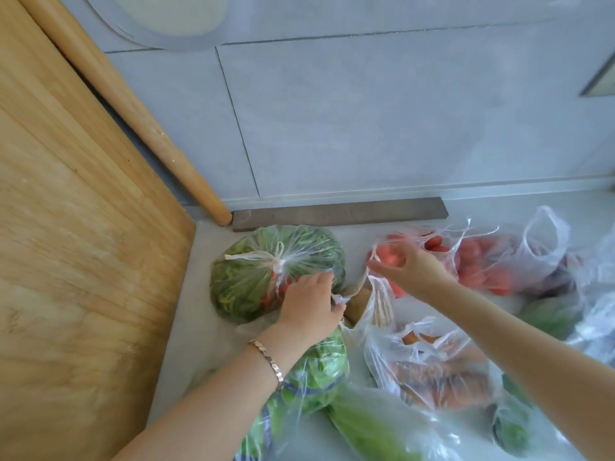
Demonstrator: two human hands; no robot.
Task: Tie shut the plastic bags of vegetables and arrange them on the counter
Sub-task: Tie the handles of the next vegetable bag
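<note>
A knotted clear bag of green leaves lies on the pale counter at the back left. In front of it, a clear bag with a brownish vegetable sits between my hands. My left hand grips one of its handles at its left side. My right hand pinches the other handle, lifted up and to the right. An open bag of tomatoes lies behind my right hand. A bag of carrots and a bag of lettuce lie nearer me.
A large wooden board and a rolling pin lean against the tiled wall on the left. A dark grey bar lies along the wall base. More clear bags with green vegetables crowd the right side and the front.
</note>
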